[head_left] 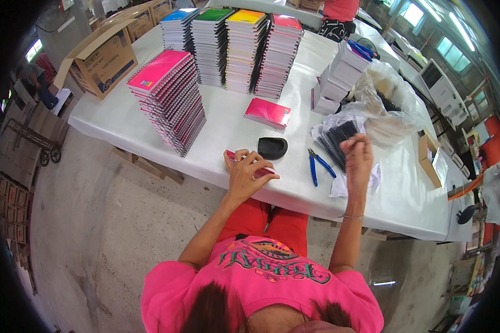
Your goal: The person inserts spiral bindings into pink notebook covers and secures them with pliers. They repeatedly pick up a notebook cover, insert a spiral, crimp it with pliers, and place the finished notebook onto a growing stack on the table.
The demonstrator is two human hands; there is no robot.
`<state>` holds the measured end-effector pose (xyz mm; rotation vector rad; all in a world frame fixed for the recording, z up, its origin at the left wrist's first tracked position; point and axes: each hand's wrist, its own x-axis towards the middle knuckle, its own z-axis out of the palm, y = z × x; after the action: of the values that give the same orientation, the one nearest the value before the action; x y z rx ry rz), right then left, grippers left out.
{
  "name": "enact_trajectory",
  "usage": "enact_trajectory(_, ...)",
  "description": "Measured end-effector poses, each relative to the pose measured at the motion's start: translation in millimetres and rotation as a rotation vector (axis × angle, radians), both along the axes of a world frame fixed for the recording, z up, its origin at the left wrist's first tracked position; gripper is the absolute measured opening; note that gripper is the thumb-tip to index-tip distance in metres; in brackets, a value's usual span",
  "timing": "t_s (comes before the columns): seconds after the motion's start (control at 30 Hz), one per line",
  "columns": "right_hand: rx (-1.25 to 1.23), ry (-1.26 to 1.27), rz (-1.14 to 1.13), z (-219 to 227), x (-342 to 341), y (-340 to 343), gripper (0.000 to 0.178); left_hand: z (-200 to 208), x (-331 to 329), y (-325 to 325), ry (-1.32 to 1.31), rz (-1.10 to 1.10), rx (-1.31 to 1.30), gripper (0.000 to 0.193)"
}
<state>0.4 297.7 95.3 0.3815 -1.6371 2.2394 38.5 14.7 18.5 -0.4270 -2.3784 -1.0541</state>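
At the table's near edge, my left hand (pixel 246 176) is closed over a small pink-covered notebook (pixel 231 155), hiding most of it. My right hand (pixel 358 158) has its fingers curled at the side of a pile of black binding coils (pixel 335 143). Whether a coil is between those fingertips, I cannot make out. Blue-handled pliers (pixel 320 167) lie left of that hand, jaws away from me. A black rounded object (pixel 272 148) sits just beyond my left hand. Farther back lies a short stack of pink-covered pads (pixel 268 113).
A tall stack of pink spiral notebooks (pixel 169 100) stands at left. Behind it are blue, green, yellow and red notebook stacks (pixel 241 53). White page blocks (pixel 339 75) and a clear plastic bag (pixel 391 102) occupy the right. A cardboard box (pixel 103 64) stands at far left.
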Motion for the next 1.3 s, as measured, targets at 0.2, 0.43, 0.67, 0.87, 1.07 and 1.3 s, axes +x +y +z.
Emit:
enact_trajectory(0.2, 0.835, 0.01, 0.03, -25, 15, -74, 0.02, 5, -3, -5, -0.023, -0.045, -0.031, 0.022)
enact_trajectory(0.43, 0.936, 0.099, 0.131, -42, 19, -88, 0.019, 0, -5, -3, -0.018, -0.019, -0.033, 0.024)
enact_trajectory(0.67, 1.029, 0.101, 0.023, -41, 30, -87, 0.018, 0, -7, -2, -0.027, -0.008, -0.035, 0.025)
enact_trajectory(0.87, 0.991, 0.101, 0.096, -49, 31, -86, 0.018, -3, -8, -2, -0.019, -0.01, -0.033, 0.027)
enact_trajectory(1.07, 0.944, 0.048, 0.149, -45, 34, -87, 0.017, -1, -6, 0, -0.014, 0.018, -0.04, 0.026)
enact_trajectory(1.3, 0.792, -0.118, 0.242, -44, 39, -87, 0.015, 1, -5, 0, -0.009, 0.009, -0.062, 0.028)
